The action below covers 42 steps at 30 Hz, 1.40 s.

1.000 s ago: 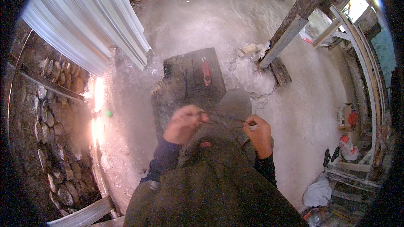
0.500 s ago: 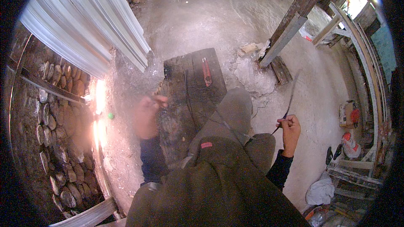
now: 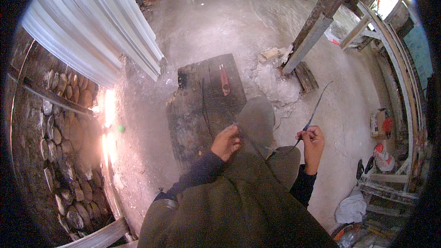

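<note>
The person's right hand (image 3: 313,147) was raised above the right leg, its fingers pinched around a thin, dark, flexible strip (image 3: 314,114). One end of the strip rose past the fingers and bent slightly to the right; the other part ran down and left over the dark olive clothing (image 3: 257,183). The left hand (image 3: 226,143) was near the lap, its fingers curled; whether they gripped anything could not be told.

Beyond the left hand stood a low, dark, worn wooden worktop (image 3: 190,115). A red, slender-handled cutting tool (image 3: 224,80) lay lengthwise near its far right side, and a narrow black strip (image 3: 203,103) lay to the left of that tool.

On the pale, dusty floor (image 3: 216,27), a small green ball (image 3: 121,128) lay left of the worktop, near stacked cut logs (image 3: 73,170). Whitish corrugated sheets (image 3: 92,23) leaned at the upper left, and a thick brown wooden post (image 3: 324,18) stood to the right.
</note>
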Motion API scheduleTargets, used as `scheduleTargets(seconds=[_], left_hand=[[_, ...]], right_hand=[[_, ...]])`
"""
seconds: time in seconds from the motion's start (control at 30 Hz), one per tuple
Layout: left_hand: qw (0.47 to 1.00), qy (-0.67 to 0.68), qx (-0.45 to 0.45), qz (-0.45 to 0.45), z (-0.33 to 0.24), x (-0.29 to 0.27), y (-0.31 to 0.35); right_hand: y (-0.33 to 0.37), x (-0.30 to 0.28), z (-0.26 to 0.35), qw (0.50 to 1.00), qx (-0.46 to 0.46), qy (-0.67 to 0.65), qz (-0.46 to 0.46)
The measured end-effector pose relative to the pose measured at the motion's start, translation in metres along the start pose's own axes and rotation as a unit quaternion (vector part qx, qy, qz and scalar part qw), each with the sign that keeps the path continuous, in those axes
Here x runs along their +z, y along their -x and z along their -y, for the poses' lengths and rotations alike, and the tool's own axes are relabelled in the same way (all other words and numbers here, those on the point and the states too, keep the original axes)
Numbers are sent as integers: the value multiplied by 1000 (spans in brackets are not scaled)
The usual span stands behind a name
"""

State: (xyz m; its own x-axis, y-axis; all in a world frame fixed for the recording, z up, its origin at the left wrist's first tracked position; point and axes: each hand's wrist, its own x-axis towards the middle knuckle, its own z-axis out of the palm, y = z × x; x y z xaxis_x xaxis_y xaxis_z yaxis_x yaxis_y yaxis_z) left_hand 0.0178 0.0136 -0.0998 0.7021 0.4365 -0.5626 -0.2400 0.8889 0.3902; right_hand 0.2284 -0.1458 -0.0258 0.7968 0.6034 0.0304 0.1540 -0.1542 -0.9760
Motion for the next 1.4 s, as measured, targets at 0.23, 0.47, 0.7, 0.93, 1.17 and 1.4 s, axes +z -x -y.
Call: scheduleTargets(seconds=[0.23, 0.47, 0.7, 0.93, 1.17, 1.4], left_hand=[[967, -136, 183, -117, 24, -8, 7], [511, -693, 498, -96, -16, 65, 65], [442, -799, 399, 82, -42, 5, 7], [586, -674, 450, 8, -90, 37, 62], [579, -671, 463, 10, -103, 24, 60], [566, -691, 450, 9, -103, 14, 55]], right_hand=[[10, 14, 17, 999, -13, 29, 15], [29, 45, 41, 951, -130, 170, 222], [29, 47, 61, 949, -107, 132, 267], [24, 15, 43, 964, -47, 140, 222], [21, -9, 35, 963, 94, -53, 245], [22, -7, 28, 897, 70, -402, 167]])
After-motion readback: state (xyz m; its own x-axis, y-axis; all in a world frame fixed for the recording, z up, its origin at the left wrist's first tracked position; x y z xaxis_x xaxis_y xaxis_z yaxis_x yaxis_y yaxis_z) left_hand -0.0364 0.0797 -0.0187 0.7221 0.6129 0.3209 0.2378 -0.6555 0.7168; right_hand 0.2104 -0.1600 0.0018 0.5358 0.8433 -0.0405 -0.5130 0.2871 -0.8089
